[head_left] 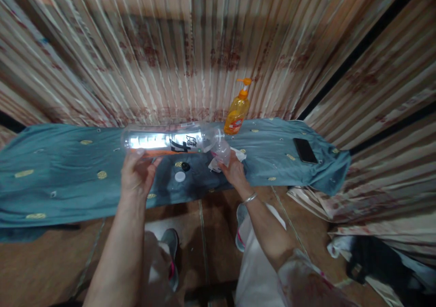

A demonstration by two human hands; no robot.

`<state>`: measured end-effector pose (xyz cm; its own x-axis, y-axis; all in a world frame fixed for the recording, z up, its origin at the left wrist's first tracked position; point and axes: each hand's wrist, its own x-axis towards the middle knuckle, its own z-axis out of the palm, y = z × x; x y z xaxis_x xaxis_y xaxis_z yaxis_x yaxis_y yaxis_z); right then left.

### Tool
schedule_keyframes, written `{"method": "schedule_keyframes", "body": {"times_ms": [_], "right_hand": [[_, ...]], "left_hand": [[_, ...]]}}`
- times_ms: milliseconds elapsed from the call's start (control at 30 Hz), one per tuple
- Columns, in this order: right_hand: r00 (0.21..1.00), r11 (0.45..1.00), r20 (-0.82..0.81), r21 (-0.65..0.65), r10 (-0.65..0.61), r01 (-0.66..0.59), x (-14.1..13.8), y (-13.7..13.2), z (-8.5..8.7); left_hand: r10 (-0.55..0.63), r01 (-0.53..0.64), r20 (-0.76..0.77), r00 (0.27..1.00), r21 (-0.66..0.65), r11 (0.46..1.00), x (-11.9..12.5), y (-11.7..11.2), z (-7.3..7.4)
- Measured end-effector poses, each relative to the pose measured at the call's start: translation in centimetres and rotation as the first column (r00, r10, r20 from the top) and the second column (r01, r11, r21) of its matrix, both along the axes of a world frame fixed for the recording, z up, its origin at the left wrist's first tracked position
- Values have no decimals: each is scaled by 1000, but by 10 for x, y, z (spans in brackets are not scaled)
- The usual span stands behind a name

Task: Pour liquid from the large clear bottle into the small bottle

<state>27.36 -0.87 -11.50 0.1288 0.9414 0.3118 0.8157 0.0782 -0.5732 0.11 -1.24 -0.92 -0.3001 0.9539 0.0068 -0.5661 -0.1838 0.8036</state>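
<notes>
Left grip (136,173) clasps a large clear plastic bottle (163,140) near its base, sideways above the cloth-covered table (68,159); right grip (233,168) grasps a small clear plastic piece (222,151) at the bottle's neck end.

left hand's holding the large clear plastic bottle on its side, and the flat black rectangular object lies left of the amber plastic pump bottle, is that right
Not quite: in the head view, the flat black rectangular object lies right of the amber plastic pump bottle, not left. The left hand does hold the large clear plastic bottle on its side.
</notes>
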Motion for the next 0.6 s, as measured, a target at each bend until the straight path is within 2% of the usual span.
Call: {"method": "schedule_keyframes", "body": {"times_ms": [333, 600], "right_hand": [[1000, 1000, 17, 12, -21, 21, 1, 1, -4], [999, 999, 32, -2, -33, 33, -2, -2, 0]], "left_hand": [[-35, 44, 92, 995, -90, 995, 0, -3, 1], [-3, 15, 85, 996, -130, 991, -8, -2, 0]]}}
